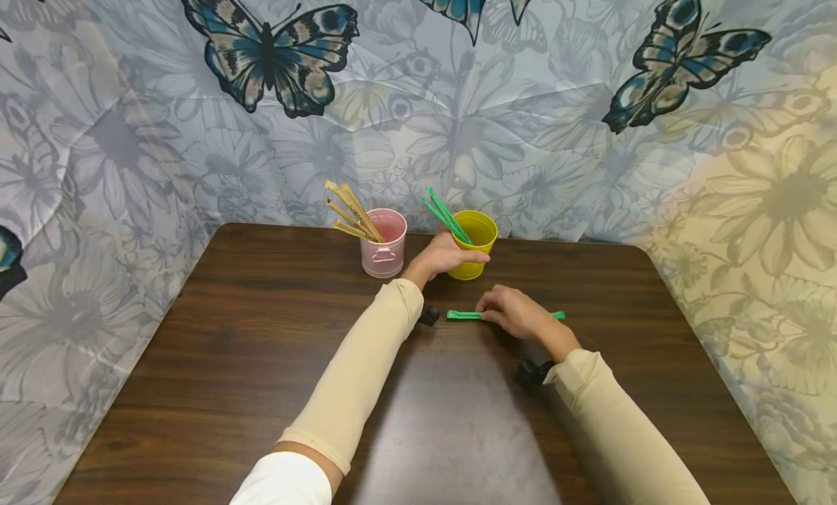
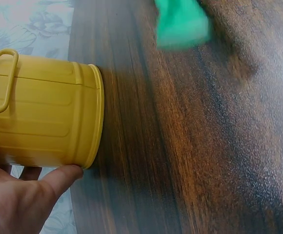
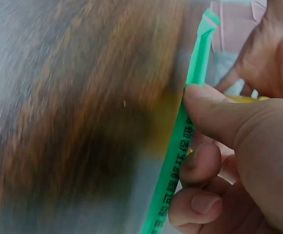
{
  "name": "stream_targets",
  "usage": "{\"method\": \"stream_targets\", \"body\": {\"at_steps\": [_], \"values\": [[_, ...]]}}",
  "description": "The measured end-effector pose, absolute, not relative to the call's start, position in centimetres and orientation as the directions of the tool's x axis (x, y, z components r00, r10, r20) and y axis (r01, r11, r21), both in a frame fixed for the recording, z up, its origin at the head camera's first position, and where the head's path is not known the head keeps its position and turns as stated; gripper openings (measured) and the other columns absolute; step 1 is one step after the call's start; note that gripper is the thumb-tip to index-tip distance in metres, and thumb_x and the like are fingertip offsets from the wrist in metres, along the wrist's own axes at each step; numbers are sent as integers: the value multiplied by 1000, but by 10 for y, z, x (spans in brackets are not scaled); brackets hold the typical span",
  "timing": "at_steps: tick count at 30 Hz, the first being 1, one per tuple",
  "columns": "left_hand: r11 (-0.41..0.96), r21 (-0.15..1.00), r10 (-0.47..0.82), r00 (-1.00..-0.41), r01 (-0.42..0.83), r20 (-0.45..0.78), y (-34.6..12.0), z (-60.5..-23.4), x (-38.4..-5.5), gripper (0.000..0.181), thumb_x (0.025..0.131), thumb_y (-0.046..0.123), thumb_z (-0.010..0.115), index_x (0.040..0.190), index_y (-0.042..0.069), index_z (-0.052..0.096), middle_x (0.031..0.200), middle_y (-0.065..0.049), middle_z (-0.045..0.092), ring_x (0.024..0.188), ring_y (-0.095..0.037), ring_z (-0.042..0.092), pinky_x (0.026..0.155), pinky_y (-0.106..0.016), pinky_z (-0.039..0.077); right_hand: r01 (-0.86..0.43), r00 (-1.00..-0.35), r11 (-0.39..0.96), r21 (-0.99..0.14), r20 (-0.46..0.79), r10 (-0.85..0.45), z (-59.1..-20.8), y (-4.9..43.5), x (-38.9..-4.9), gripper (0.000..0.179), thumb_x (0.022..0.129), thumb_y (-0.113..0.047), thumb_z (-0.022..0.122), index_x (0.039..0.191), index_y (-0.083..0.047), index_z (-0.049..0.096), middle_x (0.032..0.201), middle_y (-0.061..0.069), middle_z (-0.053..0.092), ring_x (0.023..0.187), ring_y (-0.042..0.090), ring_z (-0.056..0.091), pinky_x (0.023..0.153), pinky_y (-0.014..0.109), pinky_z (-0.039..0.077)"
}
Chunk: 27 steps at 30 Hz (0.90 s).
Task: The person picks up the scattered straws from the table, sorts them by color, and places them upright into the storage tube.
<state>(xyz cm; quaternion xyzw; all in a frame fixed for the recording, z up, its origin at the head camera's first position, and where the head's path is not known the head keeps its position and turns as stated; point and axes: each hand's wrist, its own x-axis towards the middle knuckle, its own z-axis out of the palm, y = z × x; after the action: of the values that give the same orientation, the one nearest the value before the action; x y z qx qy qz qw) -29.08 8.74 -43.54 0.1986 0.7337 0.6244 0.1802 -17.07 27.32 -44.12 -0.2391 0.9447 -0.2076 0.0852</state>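
Observation:
A small yellow bucket [image 1: 480,232] stands near the table's back edge, several green paper-wrapped sticks [image 1: 447,216] leaning out of its top. My left hand [image 1: 445,256] holds it from the left, thumb low on the side facing me; the left wrist view shows the thumb against the bucket wall [image 2: 44,112]. In front of the bucket, my right hand [image 1: 521,316] pinches a long green wrapped stick, likely a straw [image 3: 197,63], between thumb and fingers. Dark printed characters run along its wrapper. In the head view this straw [image 1: 463,315] lies sideways, close over the tabletop.
Left of the yellow bucket stands a pink bucket [image 1: 382,259] with several tan wrapped sticks [image 1: 353,211] in it. Both are on a dark wooden table [image 1: 261,360]. A butterfly-and-flower cloth [image 1: 458,127] hangs behind the table's back edge.

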Motion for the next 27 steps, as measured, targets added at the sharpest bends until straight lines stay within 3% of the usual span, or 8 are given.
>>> {"method": "stream_targets", "body": {"at_steps": [8,16,22,27], "values": [[121,990,524,-852,74,0,86,-437,-293,67,80,23,88,137,11,55,133,-8,63,120,-23,59,109,-40,48,-362,-914,800,-478,15,-405,-422,287,-167,8,96,-9,70,103,-10,70,103,5,70,98,23,67,86,42,56],[76,993,526,-849,96,42,88,-435,-292,63,81,17,87,136,8,56,132,-12,64,116,-22,61,105,-35,50,-368,-928,794,-484,238,-286,-388,287,-161,15,93,-7,74,106,-11,68,101,4,67,70,15,53,64,25,46],[51,993,526,-848,109,66,88,-435,-293,67,81,12,85,139,6,53,136,-16,62,125,-30,58,108,-36,48,-413,-890,794,-446,383,-247,-367,278,-161,17,93,-8,74,107,-10,66,89,3,63,62,11,47,57,24,43],[64,992,544,-837,112,60,86,-435,-292,66,82,15,85,139,9,52,136,-14,60,124,-28,58,108,-36,48,-423,-872,783,-457,440,-214,-351,267,-168,14,95,-11,72,107,-8,66,82,5,62,58,9,49,54,23,43]]}}
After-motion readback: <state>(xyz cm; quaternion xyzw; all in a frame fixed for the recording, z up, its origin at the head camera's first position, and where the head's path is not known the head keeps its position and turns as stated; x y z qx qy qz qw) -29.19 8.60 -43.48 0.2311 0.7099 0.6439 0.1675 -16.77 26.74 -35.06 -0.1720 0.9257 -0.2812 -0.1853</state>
